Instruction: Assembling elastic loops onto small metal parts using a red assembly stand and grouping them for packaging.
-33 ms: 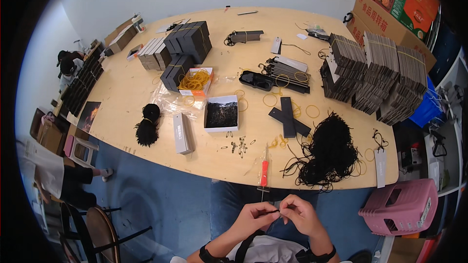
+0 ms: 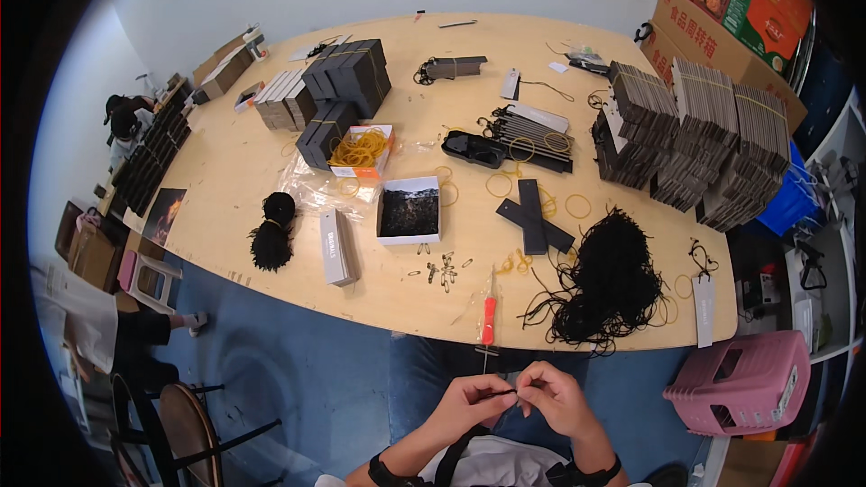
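Just off the table's near edge, my left hand [image 2: 475, 399] and my right hand [image 2: 552, 397] meet in front of my body. Both are closed in a pinch, fingertips nearly touching. A small dark piece [image 2: 512, 391], perhaps cord, shows between them; most of it is hidden by fingers. Beyond the hands, a red-handled tool [image 2: 489, 320] with a thin metal shaft lies at the table edge. Right of it spreads a large heap of black cords [image 2: 613, 280]. Several small metal safety pins [image 2: 446, 271] lie left of the tool. Two black tags [image 2: 534, 225] are crossed farther back.
A white box with black contents [image 2: 440, 216], a grey tag stack [image 2: 336, 252] and a cord bundle [image 2: 273, 234] stand on the left. Tall banded card stacks [image 2: 686, 126] fill the far right. A pink stool [image 2: 744, 379] is beside the table; a brown chair [image 2: 189, 419] stands at lower left.
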### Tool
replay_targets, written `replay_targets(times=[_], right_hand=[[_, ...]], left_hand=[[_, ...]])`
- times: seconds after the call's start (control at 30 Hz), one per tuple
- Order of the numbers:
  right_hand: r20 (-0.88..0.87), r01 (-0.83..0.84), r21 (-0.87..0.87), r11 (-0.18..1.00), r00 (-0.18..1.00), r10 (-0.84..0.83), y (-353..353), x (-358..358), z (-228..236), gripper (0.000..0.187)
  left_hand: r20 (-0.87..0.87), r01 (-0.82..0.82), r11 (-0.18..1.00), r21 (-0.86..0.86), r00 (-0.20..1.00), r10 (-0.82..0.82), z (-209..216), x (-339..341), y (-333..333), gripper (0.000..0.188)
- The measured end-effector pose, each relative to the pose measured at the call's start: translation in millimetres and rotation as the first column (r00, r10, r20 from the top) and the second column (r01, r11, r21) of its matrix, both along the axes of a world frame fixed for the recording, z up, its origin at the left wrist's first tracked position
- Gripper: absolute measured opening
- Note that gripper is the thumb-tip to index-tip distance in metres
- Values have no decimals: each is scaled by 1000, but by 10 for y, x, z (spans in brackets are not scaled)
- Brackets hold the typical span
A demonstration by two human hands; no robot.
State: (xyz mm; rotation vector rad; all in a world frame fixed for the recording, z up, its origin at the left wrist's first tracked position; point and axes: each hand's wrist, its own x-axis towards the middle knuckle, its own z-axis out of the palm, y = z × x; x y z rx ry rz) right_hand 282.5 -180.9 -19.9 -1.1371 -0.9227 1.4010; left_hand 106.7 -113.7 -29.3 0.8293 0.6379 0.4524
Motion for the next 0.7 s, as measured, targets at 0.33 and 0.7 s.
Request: replay_targets(times=[0.33,0.7], right_hand=[[-195,25,33,999,981,-18,-57,-110,-17,7],[109,16,105,994,994,-27,-84,-221,30,8]], left_hand=[[115,-18,998,63,993,11,-56,-92,-58,9],[322,7,989,-146,946,41,-89,-81,-76,12]])
